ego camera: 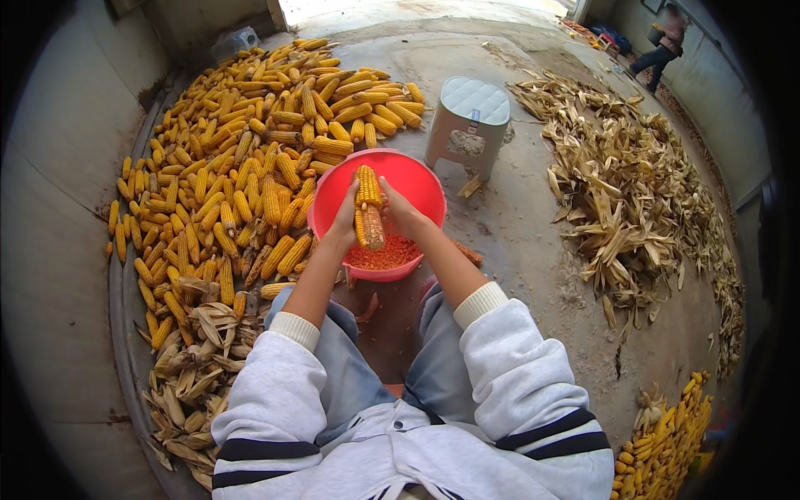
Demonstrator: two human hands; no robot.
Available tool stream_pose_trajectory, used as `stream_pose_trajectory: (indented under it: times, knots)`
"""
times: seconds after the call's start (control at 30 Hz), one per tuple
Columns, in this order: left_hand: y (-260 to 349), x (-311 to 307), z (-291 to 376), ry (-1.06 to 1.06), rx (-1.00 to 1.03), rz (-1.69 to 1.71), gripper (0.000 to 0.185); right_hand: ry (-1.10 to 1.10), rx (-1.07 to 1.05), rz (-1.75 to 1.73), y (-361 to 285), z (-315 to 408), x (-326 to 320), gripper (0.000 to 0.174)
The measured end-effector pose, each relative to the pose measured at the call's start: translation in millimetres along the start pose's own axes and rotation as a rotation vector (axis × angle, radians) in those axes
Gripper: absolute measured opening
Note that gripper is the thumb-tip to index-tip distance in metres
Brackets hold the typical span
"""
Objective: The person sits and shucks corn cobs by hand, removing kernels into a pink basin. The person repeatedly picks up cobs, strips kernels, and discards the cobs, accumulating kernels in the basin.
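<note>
A partly shelled ear of corn (367,194) is held over a red plastic basin (412,178); its upper part bears yellow kernels, its lower part shows bare cob. My left hand (345,209) grips it along the left side. On the right side, my right hand (395,206) is raised against the ear with the thumb up; how firmly its fingers close on it is hard to see. Loose orange kernels (382,252) lie in the near part of the basin, which stands just beyond my knees.
Husked corn ears (250,150) are heaped at left, with husks (206,350) nearer me. A plastic stool (472,115) stands beyond the basin. Dry husks (619,206) cover the floor at right; more ears (662,444) lie lower right. A person (664,47) holding a container is at far right.
</note>
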State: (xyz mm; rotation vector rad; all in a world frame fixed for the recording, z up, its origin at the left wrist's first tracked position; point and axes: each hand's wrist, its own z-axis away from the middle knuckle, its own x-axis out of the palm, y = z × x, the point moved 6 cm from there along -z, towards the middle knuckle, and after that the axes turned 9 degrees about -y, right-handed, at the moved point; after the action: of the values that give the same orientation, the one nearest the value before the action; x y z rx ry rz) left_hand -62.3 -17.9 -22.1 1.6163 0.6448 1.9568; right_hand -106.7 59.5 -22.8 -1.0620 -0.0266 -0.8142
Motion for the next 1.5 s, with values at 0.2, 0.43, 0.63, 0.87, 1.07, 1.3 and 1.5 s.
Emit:
stream_pose_trajectory:
  times: [0.2, 0.43, 0.63, 0.87, 1.07, 1.3, 1.5]
  knots:
    - [-11.2, 24.3, 8.3, -0.022, -0.161, -0.127, 0.046, -0.024, -0.093, -0.122, -3.1, 3.6, -13.1, 0.05]
    - [-7.4, 32.3, 8.7, 0.057, -0.092, -0.285, 0.046, 0.03, -0.307, -0.223, -24.7, 8.6, -13.4, 0.044]
    - [0.4, 39.5, 8.1, 0.061, 0.0, -0.477, 0.045, 0.093, -0.46, -0.316, -34.6, 2.9, -23.4, 0.049]
    - [3.1, 25.5, 6.7, 0.08, 0.002, -0.513, 0.049, 0.161, -0.446, -0.285, -31.9, 1.6, -19.6, 0.043]
    - [0.2, 30.7, 0.6, -0.022, 0.056, -0.491, 0.052, 0.059, -0.508, -0.364, -37.5, -3.9, -25.3, 0.045]
    - [-1.6, 37.3, 7.3, -0.016, 0.008, -0.509, 0.045, -0.006, -0.495, -0.499, -37.9, 6.9, -21.5, 0.049]
    - [1.5, 36.7, 10.6, 0.025, -0.074, -0.371, 0.046, 0.163, -0.565, -0.364, -41.2, 7.1, -27.4, 0.062]
